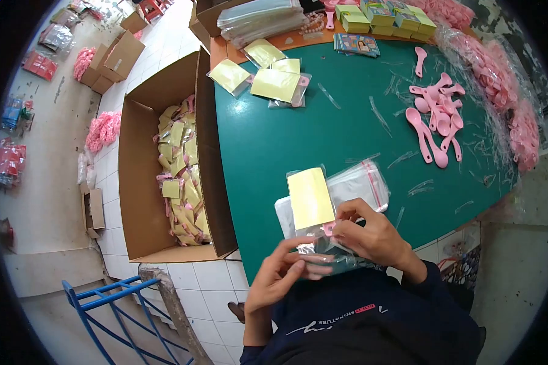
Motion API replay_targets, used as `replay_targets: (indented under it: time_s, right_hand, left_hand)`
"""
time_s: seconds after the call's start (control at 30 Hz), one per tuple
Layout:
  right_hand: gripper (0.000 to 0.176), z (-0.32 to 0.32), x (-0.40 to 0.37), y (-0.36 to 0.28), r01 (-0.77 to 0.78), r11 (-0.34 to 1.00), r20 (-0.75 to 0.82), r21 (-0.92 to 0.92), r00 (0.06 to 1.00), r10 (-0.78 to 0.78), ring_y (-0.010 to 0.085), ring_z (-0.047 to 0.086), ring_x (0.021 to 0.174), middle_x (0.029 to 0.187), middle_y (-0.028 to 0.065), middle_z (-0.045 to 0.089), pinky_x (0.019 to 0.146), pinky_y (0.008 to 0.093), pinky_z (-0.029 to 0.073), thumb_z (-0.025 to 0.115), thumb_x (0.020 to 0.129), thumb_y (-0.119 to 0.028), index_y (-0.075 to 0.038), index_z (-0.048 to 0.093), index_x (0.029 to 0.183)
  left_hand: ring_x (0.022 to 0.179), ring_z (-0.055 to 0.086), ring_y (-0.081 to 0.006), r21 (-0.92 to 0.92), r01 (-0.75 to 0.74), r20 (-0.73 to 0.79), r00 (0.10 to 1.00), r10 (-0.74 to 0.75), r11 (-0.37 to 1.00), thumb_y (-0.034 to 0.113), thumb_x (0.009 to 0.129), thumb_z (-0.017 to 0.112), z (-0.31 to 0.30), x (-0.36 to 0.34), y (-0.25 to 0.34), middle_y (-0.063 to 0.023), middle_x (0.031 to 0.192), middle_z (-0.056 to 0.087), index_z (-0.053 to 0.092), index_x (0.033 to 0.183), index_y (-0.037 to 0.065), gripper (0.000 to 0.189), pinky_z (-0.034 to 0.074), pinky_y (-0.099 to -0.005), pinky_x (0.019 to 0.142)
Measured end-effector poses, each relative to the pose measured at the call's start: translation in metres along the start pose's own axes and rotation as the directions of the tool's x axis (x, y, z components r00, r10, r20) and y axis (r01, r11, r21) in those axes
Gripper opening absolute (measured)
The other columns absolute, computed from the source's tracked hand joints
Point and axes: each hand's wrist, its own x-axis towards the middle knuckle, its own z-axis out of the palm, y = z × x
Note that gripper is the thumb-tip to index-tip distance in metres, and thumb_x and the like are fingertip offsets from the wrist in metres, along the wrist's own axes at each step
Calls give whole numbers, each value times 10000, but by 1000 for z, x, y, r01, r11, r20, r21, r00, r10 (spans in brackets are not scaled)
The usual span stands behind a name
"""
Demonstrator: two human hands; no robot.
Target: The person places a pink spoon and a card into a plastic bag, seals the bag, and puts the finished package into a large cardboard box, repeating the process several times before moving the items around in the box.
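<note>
A clear plastic bag (309, 232) with a yellow card (311, 198) in it lies at the near edge of the table, over a stack of clear bags (362, 182). The end of a pink spoon (329, 229) shows just below the card. My right hand (371, 234) is closed in a pinch on the bag beside the spoon. My left hand (286, 271) has its fingers stretched out and apart against the bag's loose near end. Its fingertips show partly through the film.
Pink spoons (438, 115) lie in a pile on the green table (274, 140). Several packed bags (275, 84) are at the far left. Cards (356, 44) and card stacks (383, 18) sit at the back. A cardboard box (137, 201) of packed bags stands left, near a blue metal frame (106, 301).
</note>
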Motion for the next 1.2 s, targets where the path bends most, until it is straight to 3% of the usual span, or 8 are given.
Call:
replay_targets:
  time_s: [0.07,0.17,0.27,0.37,0.57,0.77,1.07,1.2]
  right_hand:
    - [187,-3,-2,-7,-42,993,13,110,999,41,202,597,785,974,93,500,671,298,512,686,740,-48,-44,614,912]
    - [191,-6,-7,-10,-102,974,20,202,995,100,188,597,791,954,97,506,674,306,512,705,728,-52,-50,626,901]
    - [190,-14,-16,-12,-192,966,5,172,981,194,165,596,818,969,91,514,685,300,515,715,717,-39,-36,632,887]
    - [179,-7,-25,-14,-419,817,32,396,896,444,145,593,824,986,84,528,690,274,514,712,729,-34,-25,634,891]
    - [150,-2,-20,-16,-402,814,52,418,906,421,133,606,797,982,95,566,692,234,526,667,792,-40,9,600,916]
    - [120,9,-16,-19,-532,523,117,666,767,631,123,638,755,810,84,618,638,241,537,622,843,-32,60,557,886]
    - [94,19,-14,-19,-508,581,-4,635,751,660,136,655,690,806,100,627,582,230,528,572,873,-22,35,517,923]
    - [237,19,-12,-20,-509,589,19,628,766,642,118,643,677,804,90,623,579,219,519,580,861,-7,28,539,1092]
  left_hand:
    - [931,639,-209,250,-25,-120,991,57,968,16,906,494,-5,-4,-7,-151,1020,630,511,1102,-5,197,531,-286,762]
    - [857,643,-138,663,-30,-146,975,168,748,13,805,650,1,1,-8,-82,942,648,566,970,-8,186,539,-258,680]
    - [851,612,-120,616,-23,-211,958,193,788,-13,799,650,-8,-1,-22,-66,905,622,566,899,-14,131,515,-231,679]
    - [834,593,-102,629,-68,-259,921,292,774,-21,800,647,4,4,-21,-55,898,614,570,879,-19,111,502,-219,674]
    - [840,575,-99,594,-63,-268,924,271,802,-21,799,650,7,6,-26,-55,937,577,577,859,-17,94,500,-217,697]
    - [825,569,-107,603,-42,-354,881,314,797,-6,800,659,11,10,-27,-54,913,556,572,843,-28,100,526,-220,658]
    - [755,569,-83,462,-52,-509,802,313,886,25,821,653,16,13,-31,-34,882,585,532,934,-1,169,483,-200,530]
    - [779,526,-58,538,1,-438,855,278,843,-10,837,609,9,9,-35,-42,918,547,497,1083,2,271,432,-160,517]
